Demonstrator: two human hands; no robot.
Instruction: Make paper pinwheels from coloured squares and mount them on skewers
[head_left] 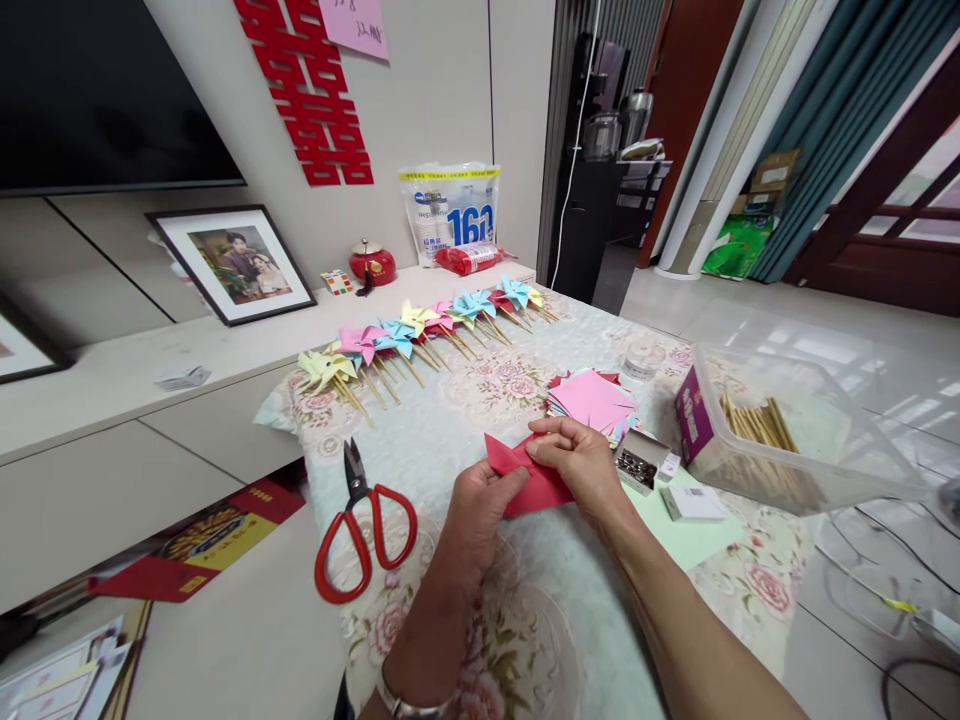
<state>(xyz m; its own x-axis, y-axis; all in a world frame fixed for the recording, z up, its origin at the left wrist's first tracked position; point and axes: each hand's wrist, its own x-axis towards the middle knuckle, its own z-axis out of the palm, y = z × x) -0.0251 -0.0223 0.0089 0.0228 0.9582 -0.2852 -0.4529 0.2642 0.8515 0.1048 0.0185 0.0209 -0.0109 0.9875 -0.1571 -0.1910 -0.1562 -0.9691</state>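
A red paper square [541,493], partly folded with its corners turned in, is held between both hands above the floral tablecloth. My left hand [480,505] pinches its left side between thumb and fingers. From the right, my right hand [577,460] grips the paper near its middle, fingertips on a folded flap. Just beyond lies a stack of cut paper squares [592,400], pink on top. Red-handled scissors [365,520] rest to the left, blades pointing away. A row of paper pinwheels [405,338] on sticks stretches along the far left of the table.
On the right, a clear plastic bin [795,430] holds wooden sticks [761,425]. Near it are an open box of small metal pieces [637,468], a white box [694,503], a light green sheet [690,540] and a clear round container [643,355].
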